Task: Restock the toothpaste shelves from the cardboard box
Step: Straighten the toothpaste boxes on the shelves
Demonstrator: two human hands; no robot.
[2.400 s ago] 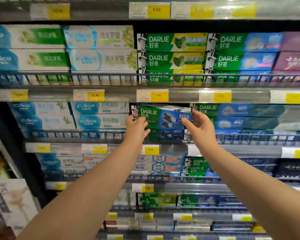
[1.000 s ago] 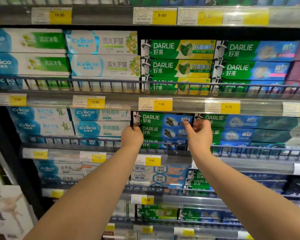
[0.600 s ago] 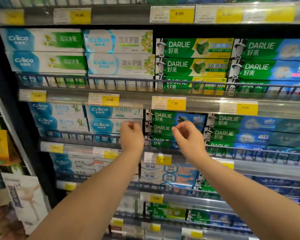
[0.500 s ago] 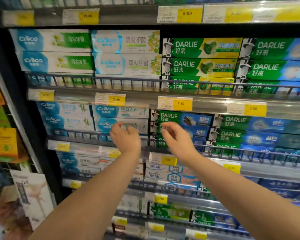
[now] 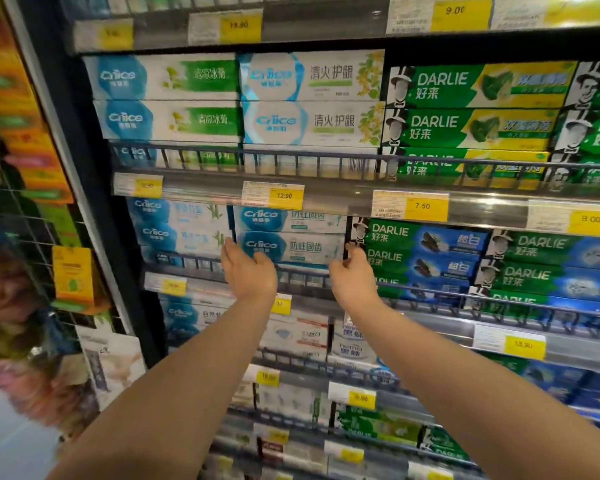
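Note:
On the second shelf, a white-and-blue Crioe toothpaste box [image 5: 293, 247] lies on top of its stack behind the wire rail. My left hand [image 5: 248, 273] reaches up with fingers spread, its fingertips touching the box's left end. At the right end of the same box is my right hand [image 5: 352, 277], fingers curled against it; whether it pinches the box is hidden. Just right of that stands the stack of green-and-blue Darlie boxes [image 5: 426, 242]. No cardboard box is in view.
Shelves above and below are packed with toothpaste boxes behind wire rails [image 5: 291, 155], with yellow price tags [image 5: 284, 195] along the edges. The black shelf upright [image 5: 94, 216] stands at the left, with hanging goods [image 5: 71, 271] on a wire grid beyond it.
Both hands left the Darlie stack, now straight in its row, and moved left to the ends of the Crioe box. My view also swung left.

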